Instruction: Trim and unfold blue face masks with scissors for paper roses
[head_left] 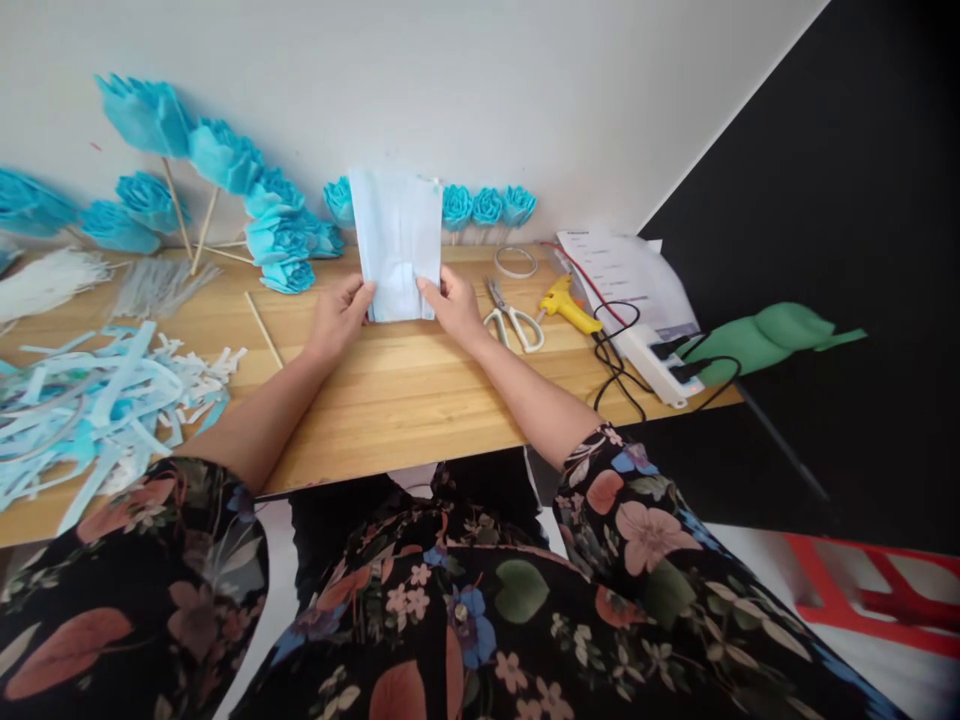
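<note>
A pale blue disposable face mask (400, 235), pulled out into a tall sheet, stands upright above the table between my two hands. My left hand (341, 315) pinches its lower left edge, the thumb in front. At the lower right edge, my right hand (454, 302) grips it the same way. Behind the mask, blue rose-like flowers (487, 206) line the wall, and the mask hides part of that row. Scissors with white handles (516, 318) lie just right of my right hand. A thin wooden stick (264, 330) rests left of my left hand.
Cut blue and white strips (112, 400) heap up on the left. Larger blue flowers on sticks (225, 155) lean at the wall. On the right are a yellow glue gun (570, 305), a wire ring (516, 262), papers (630, 275) and a power strip (660, 370) with black cables.
</note>
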